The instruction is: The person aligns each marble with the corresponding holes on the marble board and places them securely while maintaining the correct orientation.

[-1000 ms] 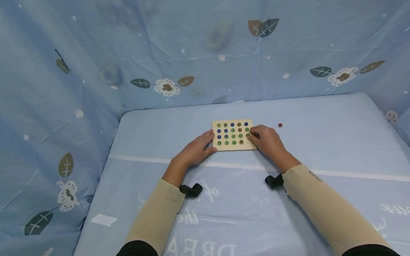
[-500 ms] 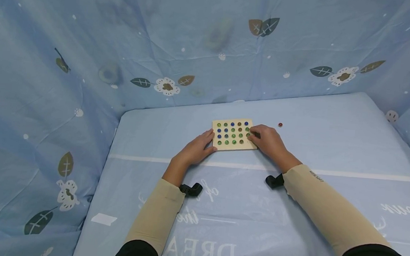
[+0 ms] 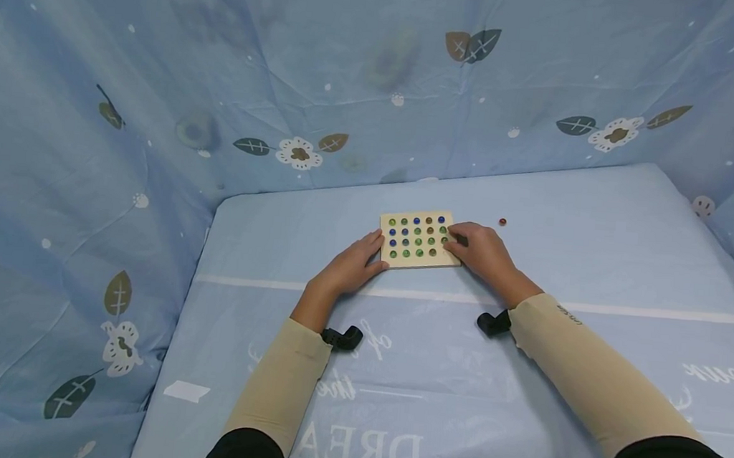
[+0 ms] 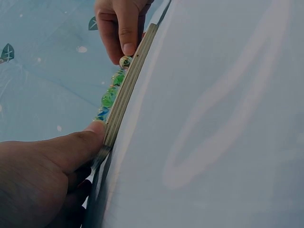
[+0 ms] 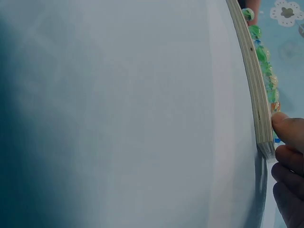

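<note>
A pale wooden board (image 3: 407, 261) set with rows of glass marbles (image 3: 420, 252) lies on the cloth. My left hand (image 3: 350, 265) holds its left side in the head view. The left wrist view has that thumb (image 4: 90, 135) against the near corner, fingers bent below. At the other side my right hand (image 3: 481, 252) grips the right edge, thumb and index apart over the end marbles. In the right wrist view the right thumb (image 5: 285, 124) touches the rim beside a marble, with fingers curled under it. These fingers partly hide the right column.
A loose red marble (image 3: 502, 222) lies beyond my right hand. Light blue cloth (image 3: 599, 233) covers the surface, and patterned fabric walls (image 3: 380, 65) rise behind and at the sides. A white patch (image 3: 186, 392) shows at the near left.
</note>
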The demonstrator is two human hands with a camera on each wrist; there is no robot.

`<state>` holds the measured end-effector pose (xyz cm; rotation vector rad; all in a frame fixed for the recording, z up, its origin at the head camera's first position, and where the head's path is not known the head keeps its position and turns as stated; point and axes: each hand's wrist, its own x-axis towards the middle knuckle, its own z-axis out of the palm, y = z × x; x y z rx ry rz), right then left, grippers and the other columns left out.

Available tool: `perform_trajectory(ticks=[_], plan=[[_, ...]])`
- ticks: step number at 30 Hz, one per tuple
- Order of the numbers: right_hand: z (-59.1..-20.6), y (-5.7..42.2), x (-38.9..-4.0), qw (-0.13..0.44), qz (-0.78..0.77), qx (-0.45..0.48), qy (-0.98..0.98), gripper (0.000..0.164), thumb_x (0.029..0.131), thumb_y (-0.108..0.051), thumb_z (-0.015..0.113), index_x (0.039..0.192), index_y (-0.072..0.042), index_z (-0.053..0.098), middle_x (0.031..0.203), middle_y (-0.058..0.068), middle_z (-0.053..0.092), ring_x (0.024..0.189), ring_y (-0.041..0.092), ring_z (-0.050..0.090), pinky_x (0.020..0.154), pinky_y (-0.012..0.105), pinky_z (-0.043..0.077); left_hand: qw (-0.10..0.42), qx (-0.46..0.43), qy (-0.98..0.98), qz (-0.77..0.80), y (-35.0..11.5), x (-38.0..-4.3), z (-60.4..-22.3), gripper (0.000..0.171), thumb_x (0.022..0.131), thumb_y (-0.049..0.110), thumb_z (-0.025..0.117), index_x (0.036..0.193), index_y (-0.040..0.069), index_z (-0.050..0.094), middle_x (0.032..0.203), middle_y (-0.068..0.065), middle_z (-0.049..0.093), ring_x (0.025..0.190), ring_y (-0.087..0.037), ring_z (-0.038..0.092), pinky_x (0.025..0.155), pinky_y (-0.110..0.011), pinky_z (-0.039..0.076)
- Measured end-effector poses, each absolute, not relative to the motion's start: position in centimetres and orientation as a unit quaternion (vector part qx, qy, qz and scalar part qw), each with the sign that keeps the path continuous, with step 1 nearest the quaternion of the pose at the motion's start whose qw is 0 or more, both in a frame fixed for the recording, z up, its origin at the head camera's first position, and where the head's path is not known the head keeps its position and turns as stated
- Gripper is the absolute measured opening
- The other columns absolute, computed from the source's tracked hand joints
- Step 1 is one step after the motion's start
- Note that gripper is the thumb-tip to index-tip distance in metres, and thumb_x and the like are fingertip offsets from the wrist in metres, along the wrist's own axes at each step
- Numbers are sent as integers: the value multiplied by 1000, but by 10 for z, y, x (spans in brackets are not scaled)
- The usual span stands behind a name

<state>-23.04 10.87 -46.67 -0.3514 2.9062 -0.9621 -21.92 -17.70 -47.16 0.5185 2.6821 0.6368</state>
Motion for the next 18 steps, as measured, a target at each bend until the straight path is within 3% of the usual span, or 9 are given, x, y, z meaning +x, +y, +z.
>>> perform_trajectory(ticks=[18], plan=[[-464,131,-236,-4,-302,-86,949,50,93,-27,71,135,-4,59,137,18,59,131,36,51,112,53,38,166,183,942,226,-177,-220,-474,72,101,46,52,159,19,18,166,2,12,152,-22,15,123,-42,20]])
